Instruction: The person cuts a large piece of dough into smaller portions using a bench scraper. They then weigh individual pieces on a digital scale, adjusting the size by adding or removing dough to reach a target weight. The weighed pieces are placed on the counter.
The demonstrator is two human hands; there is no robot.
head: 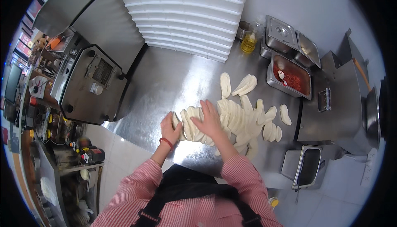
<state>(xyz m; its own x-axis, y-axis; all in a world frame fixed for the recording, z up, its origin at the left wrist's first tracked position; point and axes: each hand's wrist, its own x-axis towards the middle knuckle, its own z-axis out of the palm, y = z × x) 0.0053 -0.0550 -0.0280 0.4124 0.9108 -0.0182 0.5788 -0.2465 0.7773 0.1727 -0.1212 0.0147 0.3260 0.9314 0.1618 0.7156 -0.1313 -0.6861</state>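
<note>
Many flat, oval pieces of pale dough lie on a stainless steel worktop (155, 78). My left hand (170, 130) is at the left end of a row of dough pieces (189, 124), thumb and fingers around the end piece. My right hand (211, 120) lies on top of the same row near its right part, fingers spread against the dough. Just right of it, a larger overlapping heap of dough pieces (234, 115) spreads out. Single pieces lie beyond the heap, among them a long one (225, 85) and one at the far right (285, 114).
Stacked white plastic trays (186, 19) stand at the back. Right of them are a jar of yellow oil (248, 43), lidded steel pans (282, 31) and a steel pan of red filling (291, 77) with a white spoon. A steel machine (93, 84) stands at the left.
</note>
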